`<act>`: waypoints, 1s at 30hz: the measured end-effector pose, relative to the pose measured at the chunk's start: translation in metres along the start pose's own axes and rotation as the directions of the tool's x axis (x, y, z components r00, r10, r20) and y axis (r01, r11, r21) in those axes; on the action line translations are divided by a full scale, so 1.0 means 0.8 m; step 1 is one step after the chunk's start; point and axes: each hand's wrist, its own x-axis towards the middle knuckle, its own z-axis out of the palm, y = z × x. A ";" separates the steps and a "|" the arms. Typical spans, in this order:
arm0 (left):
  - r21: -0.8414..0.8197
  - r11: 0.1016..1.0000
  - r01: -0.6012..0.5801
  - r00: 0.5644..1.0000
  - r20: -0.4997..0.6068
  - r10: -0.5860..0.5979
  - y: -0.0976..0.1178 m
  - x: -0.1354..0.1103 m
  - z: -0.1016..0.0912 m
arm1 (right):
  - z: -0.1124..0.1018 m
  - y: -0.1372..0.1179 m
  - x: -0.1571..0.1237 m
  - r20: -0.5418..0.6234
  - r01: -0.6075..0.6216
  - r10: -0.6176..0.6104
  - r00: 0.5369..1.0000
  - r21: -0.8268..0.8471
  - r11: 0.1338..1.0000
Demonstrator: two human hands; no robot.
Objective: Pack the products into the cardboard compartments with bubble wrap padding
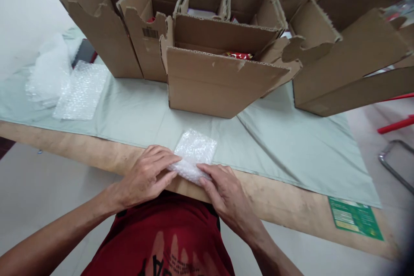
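Observation:
A small piece of bubble wrap lies at the table's front edge, its near end folded or rolled over. My left hand pinches the left side of that fold between thumb and fingers. On the right side, my right hand grips the same fold, thumb below and fingers on top. Whether anything is inside the wrap, I cannot tell. Just beyond it stands an open cardboard box with a red packet inside.
Several more cardboard boxes line the back. Loose bubble wrap sheets lie at the left on a pale green cloth. The wooden table edge runs along the front, with a green printed card at right.

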 end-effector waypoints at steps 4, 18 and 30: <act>-0.017 0.991 0.135 0.991 0.001 -0.135 -0.006 0.023 0.008 | -0.007 0.006 -0.002 -0.128 0.007 -0.024 0.992 -0.131 0.991; -0.690 0.376 0.619 0.644 0.171 -0.746 0.024 0.015 0.015 | 0.005 0.035 0.029 -0.271 0.042 -0.062 0.960 -0.081 0.996; -0.933 -0.036 0.359 0.725 0.303 -0.618 0.039 0.022 0.048 | -0.011 0.021 -0.004 -0.088 -0.078 0.120 0.989 0.379 0.922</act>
